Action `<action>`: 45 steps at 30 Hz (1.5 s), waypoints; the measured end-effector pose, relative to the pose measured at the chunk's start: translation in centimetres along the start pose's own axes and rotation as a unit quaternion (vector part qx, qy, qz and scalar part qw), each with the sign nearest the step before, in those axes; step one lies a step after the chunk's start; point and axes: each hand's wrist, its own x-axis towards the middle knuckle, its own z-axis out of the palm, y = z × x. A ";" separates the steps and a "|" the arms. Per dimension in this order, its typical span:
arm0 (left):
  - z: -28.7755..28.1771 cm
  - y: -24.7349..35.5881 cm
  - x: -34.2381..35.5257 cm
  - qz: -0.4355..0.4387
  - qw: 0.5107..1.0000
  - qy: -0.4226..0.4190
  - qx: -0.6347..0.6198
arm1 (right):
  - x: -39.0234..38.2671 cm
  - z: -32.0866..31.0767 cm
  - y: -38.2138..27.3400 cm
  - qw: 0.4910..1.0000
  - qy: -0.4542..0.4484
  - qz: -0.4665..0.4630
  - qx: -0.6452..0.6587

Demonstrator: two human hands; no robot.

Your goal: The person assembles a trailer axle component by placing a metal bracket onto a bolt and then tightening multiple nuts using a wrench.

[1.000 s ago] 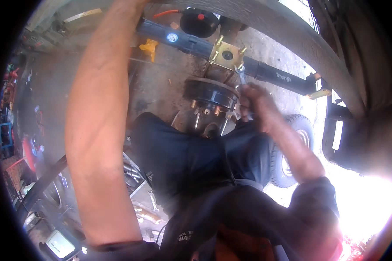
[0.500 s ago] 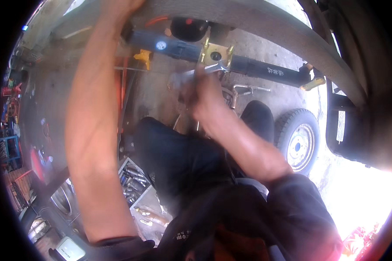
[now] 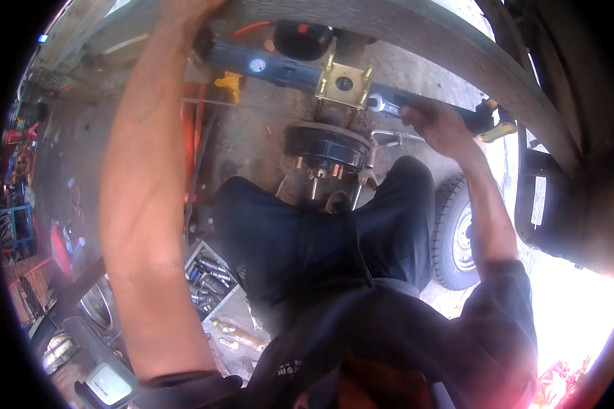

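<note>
A brass-coloured plate (image 3: pixel 333 92) with several upright bolts sits on a dark axle tube (image 3: pixel 280 71) beneath the frame beam (image 3: pixel 416 31). My right hand (image 3: pixel 435 124) is closed on a silver wrench (image 3: pixel 385 103), whose head is at the plate's lower right corner. My left hand (image 3: pixel 194 10) reaches up to the beam at the top edge, its fingers out of sight. A black brake drum (image 3: pixel 326 145) with studs lies below the plate, between my knees.
A yellow jack part (image 3: pixel 228 84) stands left of the drum. A tyred wheel (image 3: pixel 450 262) lies beside my right leg. A metal tray of sockets (image 3: pixel 211 283) is by my left leg. A dark box-like part (image 3: pixel 549 198) hangs at the right.
My right hand swung left and down with the wrench, then moved up and right, bringing its head to the plate's right corner. My left arm stayed nearly in place.
</note>
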 end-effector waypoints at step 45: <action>0.5 -1.5 0.4 0.041 0.996 0.070 0.027 | -1.2 13.2 -15.1 0.551 -0.006 0.168 0.817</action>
